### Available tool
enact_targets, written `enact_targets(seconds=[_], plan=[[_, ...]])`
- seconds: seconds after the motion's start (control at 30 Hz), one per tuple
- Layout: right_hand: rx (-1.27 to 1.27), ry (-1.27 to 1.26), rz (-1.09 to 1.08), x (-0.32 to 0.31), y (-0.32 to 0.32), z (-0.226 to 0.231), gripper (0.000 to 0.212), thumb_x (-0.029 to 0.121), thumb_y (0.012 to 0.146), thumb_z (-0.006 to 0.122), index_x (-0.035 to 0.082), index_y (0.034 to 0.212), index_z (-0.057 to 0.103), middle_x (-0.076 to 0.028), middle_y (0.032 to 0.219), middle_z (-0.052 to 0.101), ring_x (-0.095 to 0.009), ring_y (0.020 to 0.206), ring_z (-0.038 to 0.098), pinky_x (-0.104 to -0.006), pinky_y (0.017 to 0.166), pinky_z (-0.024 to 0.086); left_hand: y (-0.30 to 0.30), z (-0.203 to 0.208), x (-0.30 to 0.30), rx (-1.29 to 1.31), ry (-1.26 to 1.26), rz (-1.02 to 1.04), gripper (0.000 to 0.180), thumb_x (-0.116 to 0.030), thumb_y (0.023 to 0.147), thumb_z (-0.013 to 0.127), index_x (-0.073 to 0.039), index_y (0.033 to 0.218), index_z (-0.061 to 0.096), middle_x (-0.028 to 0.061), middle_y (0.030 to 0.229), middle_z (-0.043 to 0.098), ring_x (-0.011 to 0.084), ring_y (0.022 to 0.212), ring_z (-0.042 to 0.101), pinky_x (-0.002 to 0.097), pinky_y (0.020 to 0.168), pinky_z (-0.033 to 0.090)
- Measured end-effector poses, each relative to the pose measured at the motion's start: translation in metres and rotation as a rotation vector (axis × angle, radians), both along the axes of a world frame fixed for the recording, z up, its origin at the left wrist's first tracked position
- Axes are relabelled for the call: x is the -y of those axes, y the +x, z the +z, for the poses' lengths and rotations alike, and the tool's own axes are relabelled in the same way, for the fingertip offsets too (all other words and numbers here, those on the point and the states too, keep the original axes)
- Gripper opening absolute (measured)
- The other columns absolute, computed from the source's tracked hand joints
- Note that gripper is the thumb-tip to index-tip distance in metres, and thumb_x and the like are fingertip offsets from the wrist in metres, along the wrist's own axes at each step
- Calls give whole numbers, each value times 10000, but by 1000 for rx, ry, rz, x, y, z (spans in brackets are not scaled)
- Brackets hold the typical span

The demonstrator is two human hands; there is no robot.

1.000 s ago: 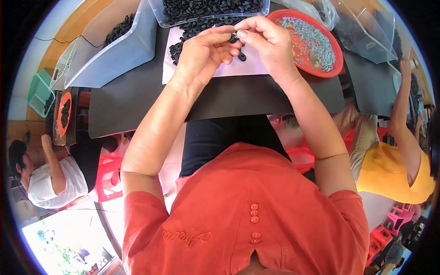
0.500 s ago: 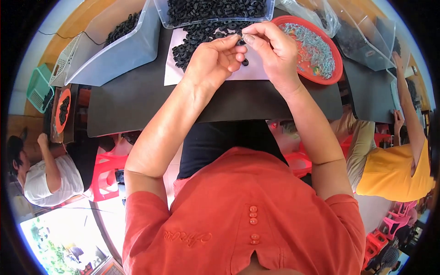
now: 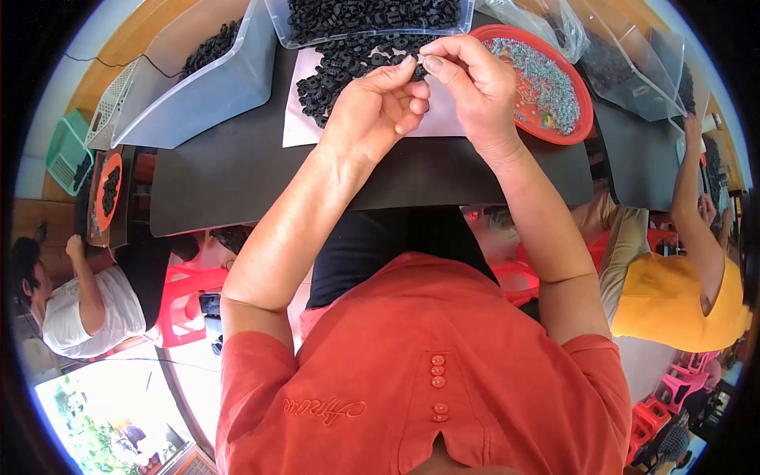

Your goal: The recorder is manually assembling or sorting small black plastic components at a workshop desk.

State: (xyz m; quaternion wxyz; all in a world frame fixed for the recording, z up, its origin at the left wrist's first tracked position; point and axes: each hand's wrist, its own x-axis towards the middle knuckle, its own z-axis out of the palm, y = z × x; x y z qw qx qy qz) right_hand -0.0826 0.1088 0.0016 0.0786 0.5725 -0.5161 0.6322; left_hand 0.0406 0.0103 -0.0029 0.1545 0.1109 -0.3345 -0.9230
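My left hand (image 3: 378, 101) is closed, with thumb and forefinger pinching a small black plastic part (image 3: 419, 73) that is mostly hidden by the fingertips. Thumb and forefinger of my right hand (image 3: 481, 89) meet at that same part. Whatever lies between the right fingertips is too small to make out. Both hands are raised over a white sheet (image 3: 296, 136), where a heap of similar black parts (image 3: 331, 79) is spread. To the right of my right hand, a round red tray (image 3: 587, 111) holds many tiny silvery-blue pieces (image 3: 558, 93).
A clear bin (image 3: 273, 20) of black parts stands behind the heap. Another large bin (image 3: 214, 95) is on the left of the dark table (image 3: 229, 186), and more clear bins (image 3: 633, 71) stand at right. A person in white (image 3: 95, 309) and one in yellow (image 3: 673, 301) sit at either side.
My hands stay pinched together in nearly the same place, the left fingers curled slightly differently. The person in yellow at the right has shifted their arms.
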Motion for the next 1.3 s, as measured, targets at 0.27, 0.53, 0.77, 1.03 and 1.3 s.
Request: enact_targets(seconds=[0.27, 0.53, 0.77, 1.03, 1.3], plan=[[59, 25, 47, 0, 2, -2, 59, 1, 838, 643, -6, 896, 643, -73, 782, 660, -125, 697, 629, -246, 612, 490, 9, 16, -6, 122, -350, 151, 173, -133, 930, 583, 37, 899, 576, 136, 706, 622, 177, 539, 566, 243, 409, 370], [-84, 161, 42, 1, -6, 0, 222, 21, 856, 623, -4, 1075, 648, -41, 862, 623, -102, 773, 572, -234, 685, 467, 4, 16, 39, 145, -397, 164, 150, -127, 923, 592, 21, 944, 577, 129, 755, 636, 157, 602, 573, 246, 498, 422], [-126, 561, -166, 16, -31, 11, 173, 61, 840, 610, 51, 1000, 677, -29, 871, 649, -120, 785, 612, -275, 699, 473, 7, 12, 90, 58, -421, 226, 188, -122, 949, 546, 49, 1021, 577, 108, 864, 603, 167, 734, 551, 252, 576, 435], [-781, 641, -276, 63, -43, -2, 133, 147, 764, 637, 136, 882, 696, -54, 808, 594, -258, 864, 611, -396, 709, 479, 15, -10, 89, 1, -385, 285, 151, -55, 913, 585, 64, 1006, 595, 145, 865, 635, 195, 714, 590, 268, 578, 465], [-933, 832, -314, 78, -46, -7, 219, 225, 745, 670, 191, 959, 705, -32, 909, 601, -244, 970, 581, -410, 815, 432, 16, -9, 90, 61, -331, 336, 144, -59, 912, 583, 64, 987, 594, 148, 852, 630, 190, 705, 589, 269, 569, 461]])
